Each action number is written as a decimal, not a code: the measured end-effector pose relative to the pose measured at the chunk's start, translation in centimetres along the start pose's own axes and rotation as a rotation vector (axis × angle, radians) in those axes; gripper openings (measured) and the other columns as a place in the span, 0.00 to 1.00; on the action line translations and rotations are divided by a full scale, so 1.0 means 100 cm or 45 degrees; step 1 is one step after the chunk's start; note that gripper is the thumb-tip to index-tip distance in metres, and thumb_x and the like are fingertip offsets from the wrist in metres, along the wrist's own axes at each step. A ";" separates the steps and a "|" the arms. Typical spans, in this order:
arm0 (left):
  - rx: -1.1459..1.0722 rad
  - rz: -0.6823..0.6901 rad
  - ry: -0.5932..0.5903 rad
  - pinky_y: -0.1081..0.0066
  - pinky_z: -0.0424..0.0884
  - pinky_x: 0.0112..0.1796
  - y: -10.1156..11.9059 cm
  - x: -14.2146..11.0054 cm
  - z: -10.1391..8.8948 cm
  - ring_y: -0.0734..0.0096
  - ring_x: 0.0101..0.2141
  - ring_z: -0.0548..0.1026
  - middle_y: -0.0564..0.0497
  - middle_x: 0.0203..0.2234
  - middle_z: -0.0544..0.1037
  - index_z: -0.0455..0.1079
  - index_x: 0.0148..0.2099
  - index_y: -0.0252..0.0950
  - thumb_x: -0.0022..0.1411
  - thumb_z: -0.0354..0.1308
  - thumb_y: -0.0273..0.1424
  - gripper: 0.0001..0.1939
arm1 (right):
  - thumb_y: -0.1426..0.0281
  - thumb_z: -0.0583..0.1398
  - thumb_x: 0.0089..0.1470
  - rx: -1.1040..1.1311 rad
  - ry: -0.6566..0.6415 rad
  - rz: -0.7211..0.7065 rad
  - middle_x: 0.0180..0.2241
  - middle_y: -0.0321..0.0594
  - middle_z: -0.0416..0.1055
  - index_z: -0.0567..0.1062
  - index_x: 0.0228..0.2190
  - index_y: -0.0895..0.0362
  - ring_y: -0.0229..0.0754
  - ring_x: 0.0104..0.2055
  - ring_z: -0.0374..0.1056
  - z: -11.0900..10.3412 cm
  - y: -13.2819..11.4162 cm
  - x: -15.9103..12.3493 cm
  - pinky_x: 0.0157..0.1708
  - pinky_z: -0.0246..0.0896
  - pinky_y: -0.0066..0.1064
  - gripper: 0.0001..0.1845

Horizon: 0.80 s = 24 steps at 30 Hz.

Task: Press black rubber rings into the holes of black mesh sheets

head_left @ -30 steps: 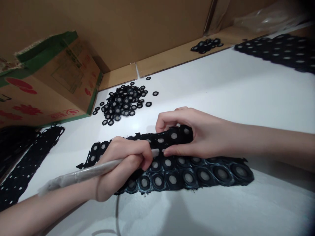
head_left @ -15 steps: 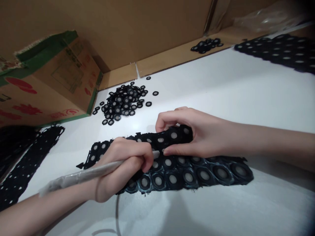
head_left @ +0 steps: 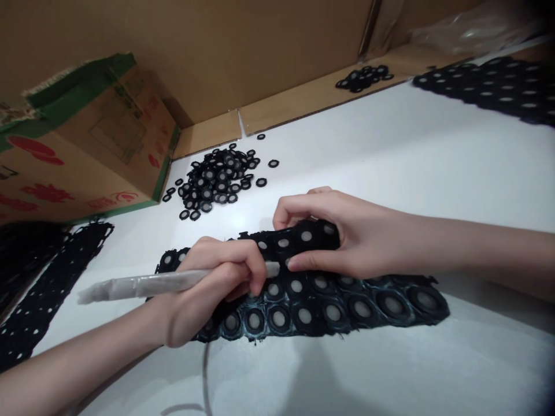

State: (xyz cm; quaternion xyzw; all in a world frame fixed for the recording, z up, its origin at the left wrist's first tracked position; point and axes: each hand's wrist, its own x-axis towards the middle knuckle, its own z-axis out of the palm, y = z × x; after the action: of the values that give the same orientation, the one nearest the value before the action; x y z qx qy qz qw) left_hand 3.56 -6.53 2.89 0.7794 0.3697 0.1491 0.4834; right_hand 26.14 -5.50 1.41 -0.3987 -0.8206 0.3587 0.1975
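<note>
While both hands work close together over the near middle of the surface [head_left: 403, 156], the head view shows a black sheet studded with pale discs [head_left: 299, 301] lying between them; its near part is spread flat, and its far part is lifted and curled over at the right end.

The left hand [head_left: 214, 292] is closed around a pale pen-like tool [head_left: 147, 284] in a writing grip; the tool's rear end points left over the forearm, its tip points right, close to the other thumb, and whether that tip touches the sheet cannot be told. The right hand [head_left: 359, 231] is partly open, curved like a C, its thumb on the near side and its fingers on the far side, with the curled part of the sheet held between them.

Beyond the sheet, to the left, lies a loose pile of black rings with pale centres [head_left: 219, 179], a few strays just beside it; farther off and to the right, a smaller pile [head_left: 362, 78] sits on a cardboard strip [head_left: 295, 107]; another disc-studded sheet [head_left: 498, 86] lies at the far right. A cardboard box with green edges [head_left: 125, 133] stands far left; nearer, a perforated black strip [head_left: 56, 283] lies along the left side; a thin cable [head_left: 206, 375] runs near the front.
</note>
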 end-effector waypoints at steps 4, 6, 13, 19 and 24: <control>-0.126 0.017 0.045 0.76 0.55 0.20 -0.001 0.001 0.001 0.77 0.19 0.60 0.55 0.15 0.60 0.65 0.25 0.34 0.59 0.44 0.23 0.13 | 0.62 0.61 0.49 0.000 -0.015 0.045 0.36 0.37 0.71 0.69 0.34 0.52 0.47 0.42 0.64 -0.001 -0.001 -0.001 0.36 0.58 0.35 0.11; -0.154 0.016 0.077 0.76 0.55 0.21 -0.002 0.001 0.002 0.78 0.19 0.60 0.55 0.16 0.61 0.66 0.25 0.34 0.59 0.45 0.23 0.14 | 0.62 0.61 0.49 0.005 -0.026 0.063 0.36 0.37 0.71 0.69 0.35 0.52 0.47 0.44 0.64 -0.002 -0.001 -0.002 0.37 0.59 0.35 0.11; -0.166 0.034 0.106 0.77 0.56 0.22 -0.005 -0.001 0.002 0.79 0.20 0.62 0.56 0.17 0.63 0.67 0.25 0.34 0.60 0.45 0.22 0.13 | 0.62 0.60 0.49 0.028 -0.037 0.083 0.37 0.38 0.71 0.69 0.35 0.52 0.48 0.45 0.63 -0.002 -0.002 0.000 0.37 0.59 0.35 0.11; -0.120 -0.033 0.042 0.77 0.56 0.22 0.002 -0.001 0.000 0.79 0.20 0.61 0.56 0.16 0.62 0.66 0.25 0.34 0.59 0.44 0.21 0.14 | 0.62 0.59 0.50 0.035 -0.056 0.122 0.39 0.38 0.70 0.69 0.37 0.51 0.50 0.48 0.60 -0.003 -0.004 -0.002 0.37 0.58 0.35 0.11; -0.093 -0.055 0.017 0.77 0.54 0.21 0.002 0.000 0.000 0.79 0.19 0.59 0.56 0.15 0.61 0.65 0.24 0.34 0.58 0.44 0.21 0.13 | 0.61 0.59 0.51 0.067 -0.064 0.150 0.40 0.38 0.70 0.69 0.38 0.50 0.50 0.50 0.59 -0.002 -0.004 -0.001 0.39 0.58 0.36 0.12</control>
State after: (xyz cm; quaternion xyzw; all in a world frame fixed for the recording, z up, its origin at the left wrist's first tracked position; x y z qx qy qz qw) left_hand 3.66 -6.63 3.09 0.7520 0.3842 0.1572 0.5120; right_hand 26.12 -5.68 1.86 -0.4319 -0.7907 0.4010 0.1655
